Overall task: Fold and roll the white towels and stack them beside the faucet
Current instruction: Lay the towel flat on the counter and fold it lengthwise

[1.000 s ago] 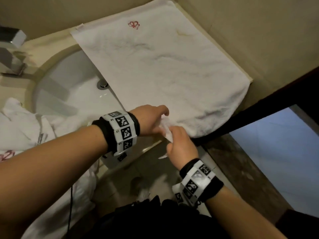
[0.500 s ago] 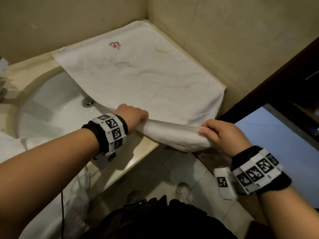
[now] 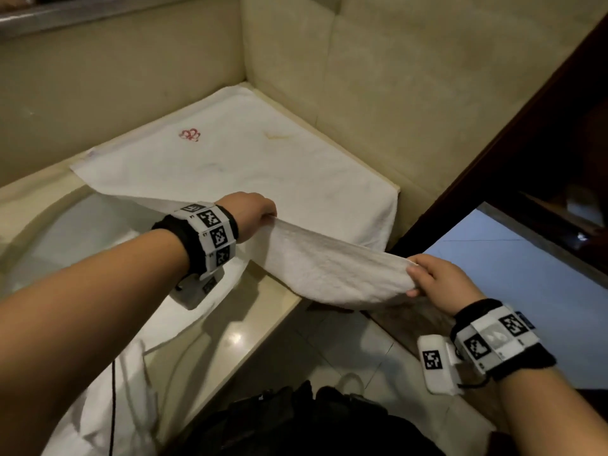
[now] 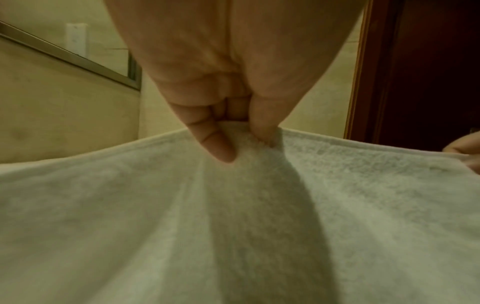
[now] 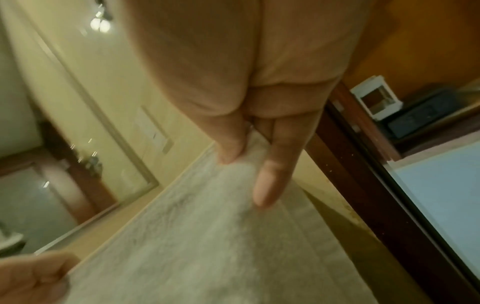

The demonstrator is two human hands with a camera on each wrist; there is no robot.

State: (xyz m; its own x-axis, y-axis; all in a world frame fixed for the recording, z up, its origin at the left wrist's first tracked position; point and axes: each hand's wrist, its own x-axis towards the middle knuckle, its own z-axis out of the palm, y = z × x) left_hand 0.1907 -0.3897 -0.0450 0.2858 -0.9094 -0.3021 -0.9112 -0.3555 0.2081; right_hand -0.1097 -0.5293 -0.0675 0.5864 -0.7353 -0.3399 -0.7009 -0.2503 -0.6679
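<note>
1. Towel (image 3: 250,166) lies spread on the counter (image 3: 260,327), its near edge lifted between both hands.
2. Left hand (image 3: 251,213) pinches that edge with curled fingers (image 4: 215,142).
3. Right hand (image 3: 441,281) pinches the same edge, off the counter's side.

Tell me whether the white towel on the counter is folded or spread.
Mostly spread: the white towel lies flat, while both hands lift its near edge; no fold laid yet.
</note>
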